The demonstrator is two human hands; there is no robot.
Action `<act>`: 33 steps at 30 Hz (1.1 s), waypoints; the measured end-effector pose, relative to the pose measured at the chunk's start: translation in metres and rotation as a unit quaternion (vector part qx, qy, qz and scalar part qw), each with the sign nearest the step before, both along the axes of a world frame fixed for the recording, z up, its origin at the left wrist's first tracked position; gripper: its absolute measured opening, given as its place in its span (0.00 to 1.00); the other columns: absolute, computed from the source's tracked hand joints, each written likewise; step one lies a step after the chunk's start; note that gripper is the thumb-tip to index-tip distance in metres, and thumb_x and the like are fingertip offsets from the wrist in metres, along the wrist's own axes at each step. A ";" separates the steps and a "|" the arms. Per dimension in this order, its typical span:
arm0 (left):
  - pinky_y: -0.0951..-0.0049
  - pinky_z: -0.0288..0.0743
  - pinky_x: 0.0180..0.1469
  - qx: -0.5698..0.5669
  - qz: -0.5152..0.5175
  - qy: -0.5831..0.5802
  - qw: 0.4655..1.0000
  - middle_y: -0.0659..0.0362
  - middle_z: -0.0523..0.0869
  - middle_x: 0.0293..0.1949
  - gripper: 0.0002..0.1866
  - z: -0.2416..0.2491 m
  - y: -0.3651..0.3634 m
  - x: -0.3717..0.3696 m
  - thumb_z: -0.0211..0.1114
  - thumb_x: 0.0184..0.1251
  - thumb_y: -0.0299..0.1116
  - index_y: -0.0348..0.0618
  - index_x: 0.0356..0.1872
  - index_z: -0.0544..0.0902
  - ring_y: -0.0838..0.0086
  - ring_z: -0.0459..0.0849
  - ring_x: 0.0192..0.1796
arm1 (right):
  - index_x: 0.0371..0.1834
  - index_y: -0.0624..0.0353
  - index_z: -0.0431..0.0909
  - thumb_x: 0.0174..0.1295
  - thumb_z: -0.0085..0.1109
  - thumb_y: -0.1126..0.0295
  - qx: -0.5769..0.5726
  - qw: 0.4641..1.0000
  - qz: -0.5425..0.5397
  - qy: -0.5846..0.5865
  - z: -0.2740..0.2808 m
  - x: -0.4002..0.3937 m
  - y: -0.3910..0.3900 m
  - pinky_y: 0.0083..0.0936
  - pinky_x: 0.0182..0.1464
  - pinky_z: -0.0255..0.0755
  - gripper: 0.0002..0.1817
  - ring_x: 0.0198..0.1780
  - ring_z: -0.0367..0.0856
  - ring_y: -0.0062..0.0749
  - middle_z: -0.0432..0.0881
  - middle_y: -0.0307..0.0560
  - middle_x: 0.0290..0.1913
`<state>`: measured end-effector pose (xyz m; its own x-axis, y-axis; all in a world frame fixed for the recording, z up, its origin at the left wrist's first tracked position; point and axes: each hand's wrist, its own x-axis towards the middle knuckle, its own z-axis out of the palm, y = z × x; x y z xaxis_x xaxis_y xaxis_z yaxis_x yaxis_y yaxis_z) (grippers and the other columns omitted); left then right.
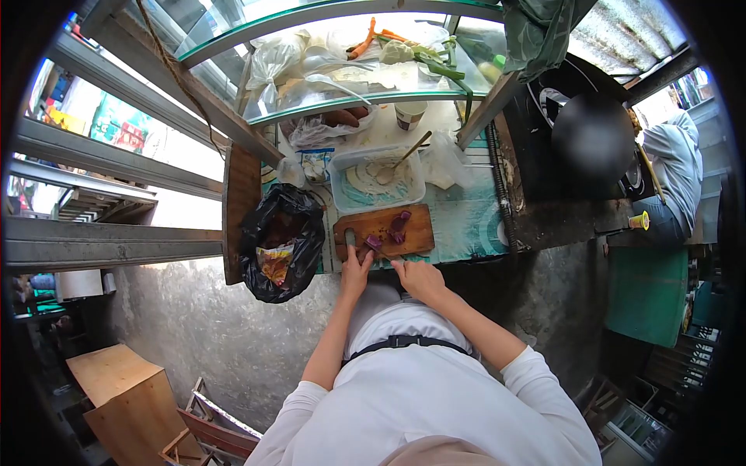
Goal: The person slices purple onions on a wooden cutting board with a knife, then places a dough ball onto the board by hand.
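A wooden cutting board (420, 225) lies at the table's front edge with cut purple sweet potato pieces (399, 225) on it. My left hand (355, 273) is closed at the board's near edge, its fingertips against a purple sweet potato chunk (374, 242). Closed around a knife handle, my right hand (420, 279) is just right of it; the thin knife blade (383, 254) points toward the chunk. The handle itself is mostly hidden by my fingers. Behind the board stands a white plastic tub (336, 190) of pale batter with a spoon (412, 149) leaning in it.
A black plastic bag (308, 225) hangs left of the board. Reddish-brown roots (342, 116) sit in clear plastic beside a paper cup (409, 115). A glass shelf (311, 107) with carrots (362, 40) crosses above. At right are a stove (544, 155) and another person (672, 155).
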<state>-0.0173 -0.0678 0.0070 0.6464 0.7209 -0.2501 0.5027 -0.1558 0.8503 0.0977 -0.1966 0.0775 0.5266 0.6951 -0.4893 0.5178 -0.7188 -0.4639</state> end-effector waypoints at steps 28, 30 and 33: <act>0.59 0.71 0.38 0.018 -0.001 -0.038 0.999 0.39 0.79 0.35 0.23 -0.023 -0.011 -0.011 0.54 0.69 0.48 0.39 0.50 0.64 0.43 0.79 0.39 | 0.31 0.66 0.80 0.68 0.33 0.44 -0.013 0.999 -0.039 0.027 -0.036 0.002 -0.021 0.49 0.43 0.73 0.35 0.38 0.80 0.62 0.80 0.68 0.31; 0.61 0.72 0.38 0.058 -0.017 -0.072 0.996 0.43 0.79 0.36 0.24 -0.033 -0.013 -0.014 0.53 0.70 0.49 0.40 0.53 0.63 0.48 0.81 0.37 | 0.33 0.67 0.81 0.68 0.32 0.43 -0.023 0.997 -0.052 0.052 -0.039 0.003 -0.020 0.49 0.45 0.72 0.36 0.40 0.79 0.63 0.80 0.69 0.33; 0.75 0.68 0.31 -0.126 -0.037 -0.045 0.990 0.55 0.75 0.35 0.24 -0.037 -0.011 -0.028 0.51 0.72 0.48 0.42 0.58 0.59 0.75 0.73 0.28 | 0.35 0.66 0.80 0.68 0.32 0.42 -0.014 0.992 -0.074 0.103 -0.048 0.007 -0.015 0.48 0.48 0.71 0.36 0.44 0.77 0.63 0.80 0.69 0.36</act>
<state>-0.0449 -0.0790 -0.0301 0.7229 0.5931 -0.3545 0.4182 0.0330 0.9078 0.1043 -0.2119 0.0291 0.5092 0.6022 -0.6149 0.3021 -0.7940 -0.5275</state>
